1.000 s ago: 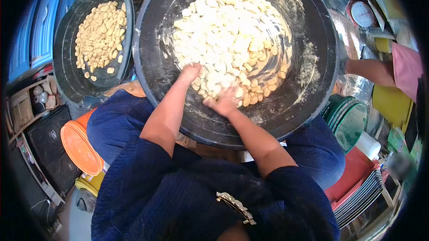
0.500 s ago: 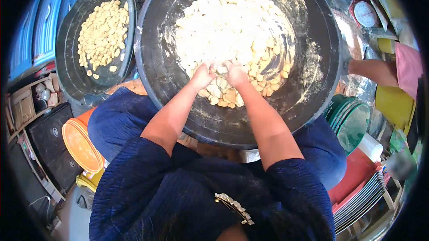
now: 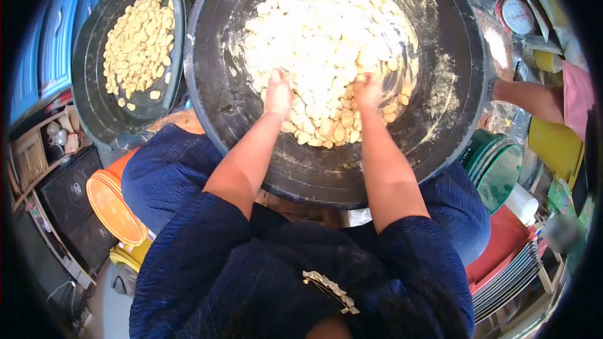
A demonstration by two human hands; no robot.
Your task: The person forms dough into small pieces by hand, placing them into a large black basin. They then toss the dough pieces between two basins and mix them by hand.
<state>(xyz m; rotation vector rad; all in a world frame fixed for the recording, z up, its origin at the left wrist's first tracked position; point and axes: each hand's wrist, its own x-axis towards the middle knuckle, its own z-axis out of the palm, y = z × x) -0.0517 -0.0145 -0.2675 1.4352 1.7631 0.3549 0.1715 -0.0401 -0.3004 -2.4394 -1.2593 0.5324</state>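
A large round black basin point(image 3: 289, 182) lies over my knees, with a heap of pale, floury flat pieces point(image 3: 323, 113) inside it. My left hand point(image 3: 278, 95) is at the left side of the heap, its fingertips among the pieces and washed out by glare. On the right side of the heap, my right hand point(image 3: 369, 92) touches the pieces, with its fingers blurred and partly sunk in. What either hand may hold is hidden. Flour coats the basin's inner wall on the right.
At the upper left, a smaller dark tub point(image 3: 88, 81) holds similar pieces point(image 3: 139, 43). An orange bucket point(image 3: 113, 207) stands at my left, green basins point(image 3: 499, 175) at my right. Another person's arm point(image 3: 527, 99) reaches the large basin's right edge. A dial scale point(image 3: 517, 15) sits upper right.
My hands were close together at the heap's near edge; they have moved apart and slightly forward, left and right. The pieces between them are now uncovered.
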